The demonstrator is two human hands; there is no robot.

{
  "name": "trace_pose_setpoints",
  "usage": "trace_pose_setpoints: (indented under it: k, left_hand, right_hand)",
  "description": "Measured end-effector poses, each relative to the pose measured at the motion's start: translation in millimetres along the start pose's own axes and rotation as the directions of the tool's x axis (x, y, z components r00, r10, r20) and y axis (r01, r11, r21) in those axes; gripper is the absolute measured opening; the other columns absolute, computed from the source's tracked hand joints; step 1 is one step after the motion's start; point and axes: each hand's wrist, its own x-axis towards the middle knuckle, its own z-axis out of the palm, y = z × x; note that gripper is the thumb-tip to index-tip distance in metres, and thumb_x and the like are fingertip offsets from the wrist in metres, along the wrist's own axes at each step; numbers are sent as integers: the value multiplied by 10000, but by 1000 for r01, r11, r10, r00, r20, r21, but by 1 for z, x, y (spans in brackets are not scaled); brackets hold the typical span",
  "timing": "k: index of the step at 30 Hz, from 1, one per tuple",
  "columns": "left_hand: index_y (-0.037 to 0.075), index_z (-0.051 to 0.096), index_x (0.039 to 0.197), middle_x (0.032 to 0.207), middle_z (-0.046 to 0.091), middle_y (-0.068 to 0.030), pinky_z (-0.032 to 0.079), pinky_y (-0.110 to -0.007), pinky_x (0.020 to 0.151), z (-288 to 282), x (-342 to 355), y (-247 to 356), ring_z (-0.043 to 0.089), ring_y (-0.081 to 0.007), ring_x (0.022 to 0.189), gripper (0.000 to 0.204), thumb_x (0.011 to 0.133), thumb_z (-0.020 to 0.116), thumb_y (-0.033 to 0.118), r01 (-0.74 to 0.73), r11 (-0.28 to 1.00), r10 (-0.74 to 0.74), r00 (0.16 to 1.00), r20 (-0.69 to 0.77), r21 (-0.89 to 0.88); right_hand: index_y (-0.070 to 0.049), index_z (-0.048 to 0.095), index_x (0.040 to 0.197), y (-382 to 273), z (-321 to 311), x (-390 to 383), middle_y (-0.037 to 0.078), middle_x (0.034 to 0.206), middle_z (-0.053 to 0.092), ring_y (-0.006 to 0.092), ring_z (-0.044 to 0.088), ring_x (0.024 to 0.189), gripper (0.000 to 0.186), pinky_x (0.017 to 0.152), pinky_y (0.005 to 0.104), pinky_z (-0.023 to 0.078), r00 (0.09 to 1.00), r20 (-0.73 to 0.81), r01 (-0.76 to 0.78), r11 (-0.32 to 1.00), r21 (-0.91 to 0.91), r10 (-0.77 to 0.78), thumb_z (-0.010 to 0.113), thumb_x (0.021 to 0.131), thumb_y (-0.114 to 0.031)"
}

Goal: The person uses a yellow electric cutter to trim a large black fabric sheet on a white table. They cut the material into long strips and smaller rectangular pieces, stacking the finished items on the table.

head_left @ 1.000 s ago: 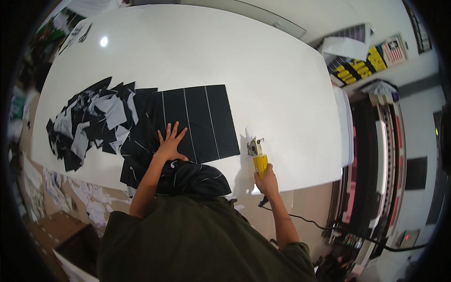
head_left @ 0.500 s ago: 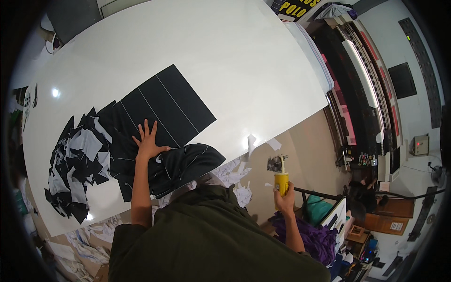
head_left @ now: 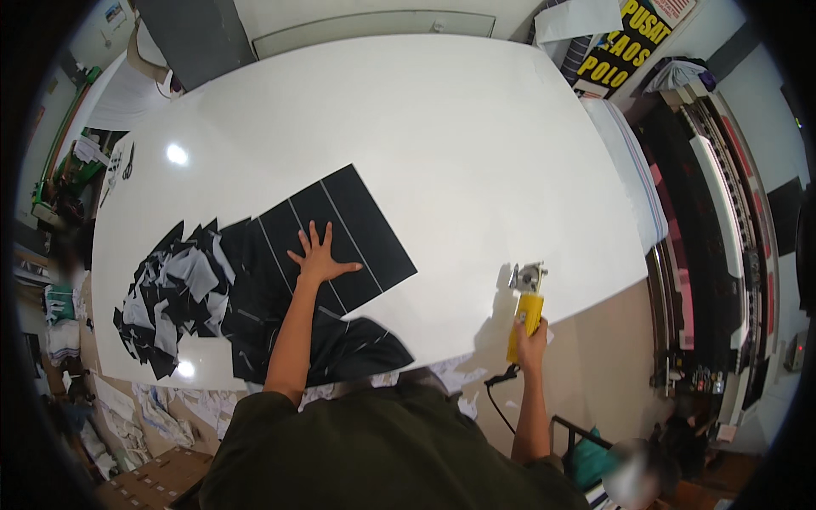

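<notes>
While the left hand (head_left: 317,262) lies spread on flat, white-striped black cloth (head_left: 374,232), the right hand (head_left: 533,343) curls round a yellow, metal-headed cutter (head_left: 529,309) to the cloth's right.

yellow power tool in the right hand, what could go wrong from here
The left hand, bare, is spread on the black striped fabric and could be hurt if the yellow power tool came across to it. The tool's cord hangs down and might snag on the table edge. The fabric bunched at the near edge might slip or pucker.
</notes>
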Motion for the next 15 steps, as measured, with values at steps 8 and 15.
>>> trace_pose_setpoints:
  k: [8, 15]
  left_hand:
    - [179, 305, 1639, 1719, 98, -267, 50, -881, 1091, -27, 170, 293, -29, -528, 1574, 1357, 558, 849, 792, -230, 972, 217, 952, -214, -36]
    - [-9, 573, 1433, 1604, 395, -311, 334, -448, 1229, -7, 173, 606, 388, -423, 1505, 723, 888, 801, 409, -803, 85, 648, 495, -579, -590]
  right_hand:
    - [23, 491, 1334, 37, -63, -2, 167, 1071, 637, 262, 666, 930, 518, 803, 383, 560, 993, -113, 47, 995, 92, -36, 719, 911, -169]
    - [-6, 423, 1370, 73, -90, 14, 156, 1002, 606, 214, 647, 693, 543, 602, 359, 573, 978, -205, 31, 999, -32, -37, 679, 934, -205]
